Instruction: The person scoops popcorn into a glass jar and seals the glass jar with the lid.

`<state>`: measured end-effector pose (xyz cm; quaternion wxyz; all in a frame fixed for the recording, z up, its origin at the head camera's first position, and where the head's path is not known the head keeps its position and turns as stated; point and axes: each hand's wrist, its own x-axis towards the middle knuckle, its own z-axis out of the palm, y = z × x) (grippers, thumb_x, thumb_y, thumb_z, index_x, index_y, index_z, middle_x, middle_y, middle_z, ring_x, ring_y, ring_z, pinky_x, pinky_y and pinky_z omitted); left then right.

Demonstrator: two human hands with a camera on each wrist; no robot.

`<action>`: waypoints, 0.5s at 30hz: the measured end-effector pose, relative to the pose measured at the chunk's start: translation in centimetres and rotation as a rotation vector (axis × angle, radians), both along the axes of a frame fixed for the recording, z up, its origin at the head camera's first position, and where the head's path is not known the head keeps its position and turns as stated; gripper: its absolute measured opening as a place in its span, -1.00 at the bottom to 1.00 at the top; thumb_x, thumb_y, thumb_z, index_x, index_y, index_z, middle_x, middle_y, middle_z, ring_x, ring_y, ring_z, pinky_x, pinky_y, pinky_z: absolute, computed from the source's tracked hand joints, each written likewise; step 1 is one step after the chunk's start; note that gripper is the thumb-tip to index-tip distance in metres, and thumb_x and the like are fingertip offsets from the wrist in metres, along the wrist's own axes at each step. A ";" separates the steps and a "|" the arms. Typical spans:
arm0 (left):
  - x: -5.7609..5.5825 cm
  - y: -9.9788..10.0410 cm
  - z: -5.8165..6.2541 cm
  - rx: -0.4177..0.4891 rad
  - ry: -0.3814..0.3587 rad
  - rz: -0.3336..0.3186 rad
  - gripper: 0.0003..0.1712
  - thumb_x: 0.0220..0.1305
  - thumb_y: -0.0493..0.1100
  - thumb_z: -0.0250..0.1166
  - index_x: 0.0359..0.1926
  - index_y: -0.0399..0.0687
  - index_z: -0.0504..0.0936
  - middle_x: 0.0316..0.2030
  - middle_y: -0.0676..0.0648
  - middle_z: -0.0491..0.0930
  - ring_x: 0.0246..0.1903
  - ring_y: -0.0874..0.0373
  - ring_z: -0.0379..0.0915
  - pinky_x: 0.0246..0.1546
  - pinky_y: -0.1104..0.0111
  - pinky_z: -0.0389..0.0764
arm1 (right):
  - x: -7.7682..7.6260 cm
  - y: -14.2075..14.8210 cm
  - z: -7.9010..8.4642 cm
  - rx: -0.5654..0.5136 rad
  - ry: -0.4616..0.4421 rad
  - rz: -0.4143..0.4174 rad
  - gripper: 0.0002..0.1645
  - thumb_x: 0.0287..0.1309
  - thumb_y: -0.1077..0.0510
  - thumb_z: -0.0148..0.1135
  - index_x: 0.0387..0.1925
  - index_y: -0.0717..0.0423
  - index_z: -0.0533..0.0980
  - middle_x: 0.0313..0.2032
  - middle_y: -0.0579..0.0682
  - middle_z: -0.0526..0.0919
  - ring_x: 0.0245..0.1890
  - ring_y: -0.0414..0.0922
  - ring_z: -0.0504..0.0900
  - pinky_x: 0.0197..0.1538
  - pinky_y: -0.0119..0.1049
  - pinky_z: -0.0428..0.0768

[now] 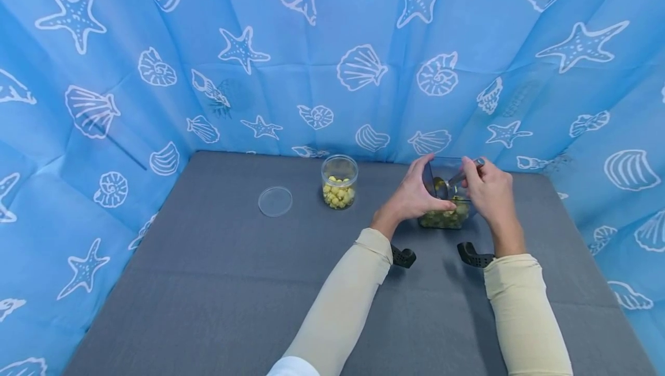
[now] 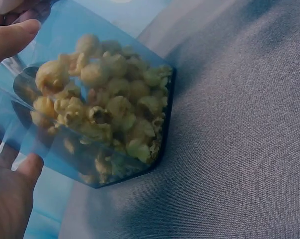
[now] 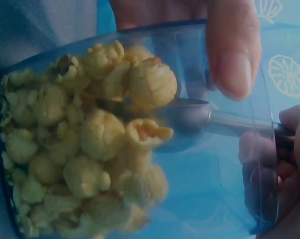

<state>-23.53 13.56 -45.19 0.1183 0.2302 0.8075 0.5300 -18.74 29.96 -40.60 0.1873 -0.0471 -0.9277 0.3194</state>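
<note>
A clear, bluish square-sided container (image 1: 445, 163) stands tilted on the table at the right. Its lower part is filled with yellow popcorn (image 3: 87, 172). My left hand (image 1: 410, 194) grips the container from the left, the thumb lying across its near side. Above its right side, my right hand (image 1: 490, 191) holds the handle of a metal spoon (image 3: 229, 122). The spoon's bowl is inside the container, against the popcorn, with a few pieces at its edge in the right wrist view.
Left of the container stands a clear round jar (image 1: 340, 168), lidless and partly filled with popcorn. A clear round lid (image 1: 275, 201) lies flat to the jar's left. Behind the grey-covered table (image 1: 234, 306) hangs a blue curtain (image 1: 322, 35) with shells and starfish.
</note>
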 end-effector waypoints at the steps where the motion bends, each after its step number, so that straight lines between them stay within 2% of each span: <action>1: 0.0 0.0 0.0 0.003 0.000 -0.001 0.33 0.04 0.07 0.62 0.63 0.37 -0.11 0.62 0.10 -0.07 0.57 0.10 0.04 0.45 0.09 0.38 | 0.0 0.0 0.0 -0.002 0.006 0.003 -0.33 0.58 -0.24 -0.19 -0.18 0.23 0.60 -0.40 0.26 0.69 -0.68 -0.37 0.47 -0.53 -0.46 0.44; 7: 0.1 0.1 0.0 0.024 -0.028 0.000 0.32 0.04 0.04 0.62 0.62 0.40 -0.10 0.62 0.11 -0.08 0.57 0.10 0.04 0.44 0.10 0.39 | -0.1 0.0 -0.1 -0.070 0.037 -0.020 -0.33 0.54 -0.27 -0.11 -0.24 0.20 0.62 -0.49 0.19 0.69 -0.70 -0.33 0.50 -0.56 -0.49 0.43; 15: 0.2 0.1 0.1 0.033 -0.050 -0.002 0.32 0.05 0.04 0.62 0.62 0.43 -0.11 0.62 0.11 -0.10 0.58 0.09 0.02 0.44 0.08 0.38 | -0.4 0.0 -0.1 -0.216 0.097 -0.122 -0.37 0.51 -0.25 -0.05 -0.28 0.17 0.66 -0.74 -0.32 0.53 -0.77 -0.31 0.51 -0.63 -0.46 0.42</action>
